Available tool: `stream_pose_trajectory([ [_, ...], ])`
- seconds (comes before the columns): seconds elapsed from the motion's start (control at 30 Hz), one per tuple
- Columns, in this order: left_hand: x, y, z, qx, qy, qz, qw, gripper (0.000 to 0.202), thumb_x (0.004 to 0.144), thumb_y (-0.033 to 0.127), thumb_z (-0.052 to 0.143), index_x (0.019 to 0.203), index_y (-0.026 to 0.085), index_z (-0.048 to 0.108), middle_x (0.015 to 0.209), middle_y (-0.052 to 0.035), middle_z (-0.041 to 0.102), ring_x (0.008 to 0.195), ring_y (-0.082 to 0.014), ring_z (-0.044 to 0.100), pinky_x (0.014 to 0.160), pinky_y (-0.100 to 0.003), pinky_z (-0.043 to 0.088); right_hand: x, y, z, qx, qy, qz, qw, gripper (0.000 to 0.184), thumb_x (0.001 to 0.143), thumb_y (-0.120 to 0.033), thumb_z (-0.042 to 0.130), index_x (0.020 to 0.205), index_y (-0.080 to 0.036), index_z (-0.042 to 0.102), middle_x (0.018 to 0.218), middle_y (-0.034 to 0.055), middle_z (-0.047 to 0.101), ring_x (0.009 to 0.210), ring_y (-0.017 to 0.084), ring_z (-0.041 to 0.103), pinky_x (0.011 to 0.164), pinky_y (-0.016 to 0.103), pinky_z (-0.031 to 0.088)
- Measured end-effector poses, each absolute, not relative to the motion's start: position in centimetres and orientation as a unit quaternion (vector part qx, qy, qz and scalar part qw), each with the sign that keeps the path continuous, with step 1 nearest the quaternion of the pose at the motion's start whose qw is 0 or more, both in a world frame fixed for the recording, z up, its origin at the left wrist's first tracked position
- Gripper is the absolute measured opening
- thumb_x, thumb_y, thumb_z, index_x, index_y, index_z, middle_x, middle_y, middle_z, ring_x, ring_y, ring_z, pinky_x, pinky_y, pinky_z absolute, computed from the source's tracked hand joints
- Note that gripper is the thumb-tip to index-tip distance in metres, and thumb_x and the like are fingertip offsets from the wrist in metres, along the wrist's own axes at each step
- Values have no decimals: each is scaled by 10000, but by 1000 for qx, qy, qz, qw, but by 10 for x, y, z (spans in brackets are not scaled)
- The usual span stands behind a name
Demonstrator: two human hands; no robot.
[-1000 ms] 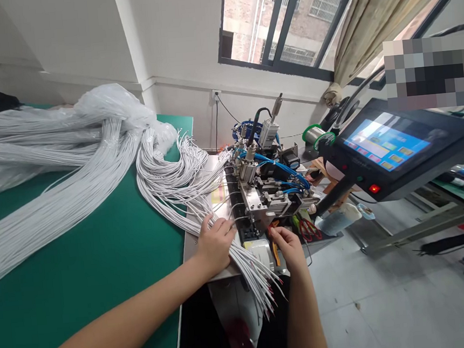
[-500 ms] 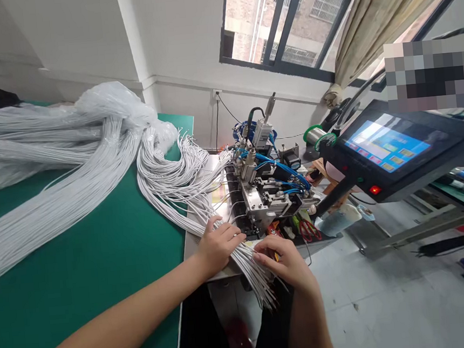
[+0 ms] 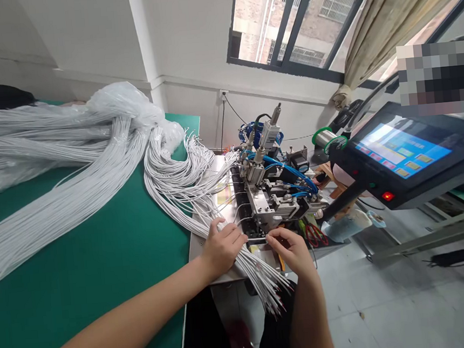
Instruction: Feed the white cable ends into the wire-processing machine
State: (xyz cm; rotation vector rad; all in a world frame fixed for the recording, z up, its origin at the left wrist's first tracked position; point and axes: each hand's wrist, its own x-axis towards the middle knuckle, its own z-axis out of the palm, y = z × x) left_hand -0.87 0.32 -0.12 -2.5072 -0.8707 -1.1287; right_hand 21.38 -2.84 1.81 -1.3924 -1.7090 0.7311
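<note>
A thick bundle of white cables [image 3: 261, 280] hangs over the front edge of the metal machine bed, its cut ends fanned out. My left hand [image 3: 222, 246] is wrapped over this bundle and presses on it. Pinched between the thumb and forefinger of my right hand [image 3: 290, 249] is the end of a single white cable [image 3: 257, 239], stretched level from the bundle along the front of the machine. Just beyond both hands stands the bench machine [image 3: 264, 201], with blue air hoses and small cylinders. Several cables run into its dark feed strip [image 3: 242, 200].
Further white cables, partly wrapped in clear plastic [image 3: 122, 105], cover much of the green table [image 3: 143, 268]. A control screen [image 3: 404, 145] on an arm stands at right. Near the machine are a solder wire spool [image 3: 328, 139], red-handled scissors [image 3: 315, 235] and a blue-white roll [image 3: 346, 226].
My right hand has lifted away from the hanging bundle and now draws one cable straight toward the machine's front. My left hand stays on the bundle. The view has shifted slightly.
</note>
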Motion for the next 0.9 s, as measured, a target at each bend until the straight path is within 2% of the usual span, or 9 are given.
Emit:
stream_pose_trajectory([
  [0.13,-12,6,-2,-878,-252,-392,115,262,935,116,378,881,181,626,733,-8,645,848,-156,582,923,-391,295,215,-29,17,-541,-644,357,406,253,849,-401,627,776,-160,643,666,14,575,585,137,501,535,240,387],
  [0.37,-11,8,-5,-887,-242,-373,122,242,873,73,409,898,177,626,723,-8,643,823,-167,581,940,-416,280,201,-25,5,-531,-603,368,468,228,821,-379,663,736,-168,645,658,13,608,601,147,547,559,242,418],
  [0.53,-10,7,-8,-894,-276,-333,118,277,816,55,463,980,197,635,741,-5,636,824,-171,589,979,-429,257,208,-22,5,-540,-658,272,449,195,855,-343,621,757,-180,662,706,24,632,650,161,559,604,257,416],
  [0.67,-8,6,-6,-888,-297,-334,109,320,849,70,450,1067,228,623,766,-3,642,839,-171,593,977,-431,261,217,-16,3,-562,-692,197,409,216,876,-332,583,738,-176,641,689,24,611,632,158,526,591,261,380],
  [0.9,-6,5,-6,-883,-326,-321,108,354,839,45,447,1062,241,640,870,-18,675,942,-185,586,973,-435,268,221,-5,-15,-572,-677,231,402,257,881,-356,541,699,-175,557,638,-12,499,605,134,438,576,248,333],
])
